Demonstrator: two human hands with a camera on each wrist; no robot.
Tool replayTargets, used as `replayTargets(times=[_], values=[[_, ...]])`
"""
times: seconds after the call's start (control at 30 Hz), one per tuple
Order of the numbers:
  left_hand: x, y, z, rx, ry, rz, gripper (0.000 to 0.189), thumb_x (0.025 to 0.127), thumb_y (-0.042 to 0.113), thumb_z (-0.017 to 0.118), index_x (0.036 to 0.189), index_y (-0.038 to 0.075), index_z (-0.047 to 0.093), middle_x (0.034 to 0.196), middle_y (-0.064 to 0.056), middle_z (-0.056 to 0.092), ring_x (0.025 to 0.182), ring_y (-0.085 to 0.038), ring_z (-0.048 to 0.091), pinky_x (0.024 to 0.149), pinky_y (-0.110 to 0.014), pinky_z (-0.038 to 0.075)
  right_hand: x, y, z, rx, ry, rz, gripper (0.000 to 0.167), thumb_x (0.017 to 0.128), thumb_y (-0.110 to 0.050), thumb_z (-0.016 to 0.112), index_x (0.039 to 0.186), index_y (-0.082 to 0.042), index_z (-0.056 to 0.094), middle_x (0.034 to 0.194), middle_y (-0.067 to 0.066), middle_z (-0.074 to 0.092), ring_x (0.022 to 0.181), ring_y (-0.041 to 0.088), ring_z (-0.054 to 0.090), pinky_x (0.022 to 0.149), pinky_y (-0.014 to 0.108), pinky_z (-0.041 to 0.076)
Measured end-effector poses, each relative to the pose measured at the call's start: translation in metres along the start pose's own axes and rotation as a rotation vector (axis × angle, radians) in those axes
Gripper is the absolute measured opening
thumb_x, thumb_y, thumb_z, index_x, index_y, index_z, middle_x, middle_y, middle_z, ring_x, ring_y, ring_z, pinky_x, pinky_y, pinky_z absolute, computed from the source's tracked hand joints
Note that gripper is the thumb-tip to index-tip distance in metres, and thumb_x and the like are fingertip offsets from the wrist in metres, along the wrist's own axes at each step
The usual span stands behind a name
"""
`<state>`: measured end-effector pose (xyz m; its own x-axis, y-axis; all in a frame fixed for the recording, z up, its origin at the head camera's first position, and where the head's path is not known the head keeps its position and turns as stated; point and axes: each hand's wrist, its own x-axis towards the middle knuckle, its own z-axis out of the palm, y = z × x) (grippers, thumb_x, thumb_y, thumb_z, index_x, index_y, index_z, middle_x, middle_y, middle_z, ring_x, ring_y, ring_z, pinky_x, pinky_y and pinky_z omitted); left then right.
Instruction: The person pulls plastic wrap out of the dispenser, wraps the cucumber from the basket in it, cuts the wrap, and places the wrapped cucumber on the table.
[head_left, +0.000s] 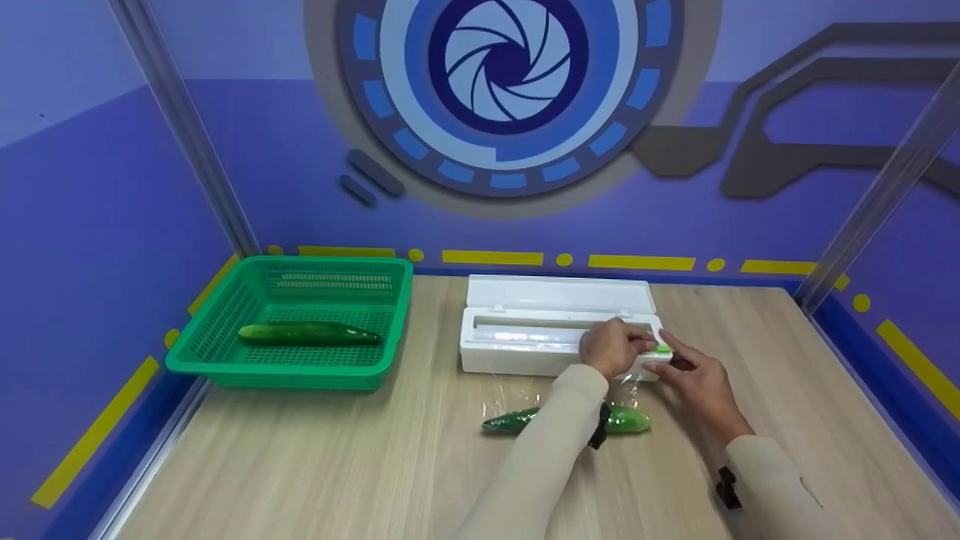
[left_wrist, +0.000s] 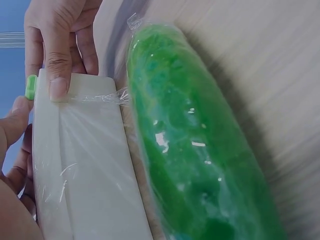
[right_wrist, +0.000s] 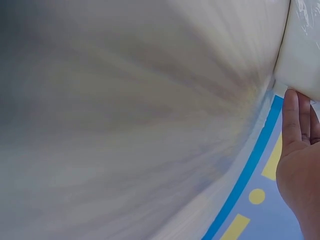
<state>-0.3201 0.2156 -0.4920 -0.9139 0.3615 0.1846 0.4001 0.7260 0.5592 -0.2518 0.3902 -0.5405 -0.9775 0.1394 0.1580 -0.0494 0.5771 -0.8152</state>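
A white cling film dispenser (head_left: 525,362) stands with its lid raised at the back. My left hand (head_left: 611,349), fingers curled, is over its right part, its fingertips at the green slide cutter (head_left: 661,349). In the left wrist view a left fingertip meets the lower end of this cutter (left_wrist: 31,87). The right hand (head_left: 701,382) grips the dispenser's right end, thumb (left_wrist: 58,87) on the front face over the film. Clear film drapes down the front to a film-covered cucumber (head_left: 628,421) on the table, partly hidden by the left sleeve. Only part of the right hand (right_wrist: 302,160) shows in its wrist view.
At the left a green plastic basket (head_left: 300,379) holds another cucumber (head_left: 307,334). Blue-purple panels (head_left: 247,172) enclose the wooden table (head_left: 360,465) at the back and sides. The raised lid (head_left: 559,292) stands close to the back panel.
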Motion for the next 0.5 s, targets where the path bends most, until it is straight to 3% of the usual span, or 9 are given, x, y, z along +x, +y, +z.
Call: replayTargets(times=[0.17,0.3,0.5], values=[[-0.0011,0.0010,0.0033,-0.044,0.021,-0.027,0.013,0.086,0.051,0.086,0.096,0.043,0.085,0.084,0.029,0.071,0.074,0.008,0.056,0.066,-0.019,0.038,-0.0007,-0.0006,0.0005,0.001,0.005,0.003,0.071,0.098,-0.042,0.077,0.160,-0.023,0.048,0.135,0.015,0.067,0.109,0.024,0.060,0.083,0.015,0.051],[-0.0032,0.0023,0.0056,-0.042,0.033,-0.058,0.010,0.084,0.050,0.089,0.091,0.043,0.085,0.080,0.029,0.065,0.073,0.007,0.053,0.068,-0.020,0.039,-0.0013,0.0000,0.0020,-0.007,0.006,0.012,0.072,0.097,-0.043,0.077,0.160,-0.023,0.049,0.128,0.015,0.069,0.106,0.023,0.059,0.082,0.016,0.051],[-0.0053,0.0003,0.0064,-0.035,0.070,-0.001,0.008,0.088,0.044,0.088,0.093,0.039,0.086,0.081,0.025,0.061,0.075,0.006,0.054,0.069,-0.019,0.040,-0.0004,0.0007,0.0016,-0.001,0.020,0.007,0.071,0.097,-0.044,0.078,0.159,-0.022,0.051,0.126,0.014,0.070,0.107,0.023,0.061,0.082,0.016,0.052]])
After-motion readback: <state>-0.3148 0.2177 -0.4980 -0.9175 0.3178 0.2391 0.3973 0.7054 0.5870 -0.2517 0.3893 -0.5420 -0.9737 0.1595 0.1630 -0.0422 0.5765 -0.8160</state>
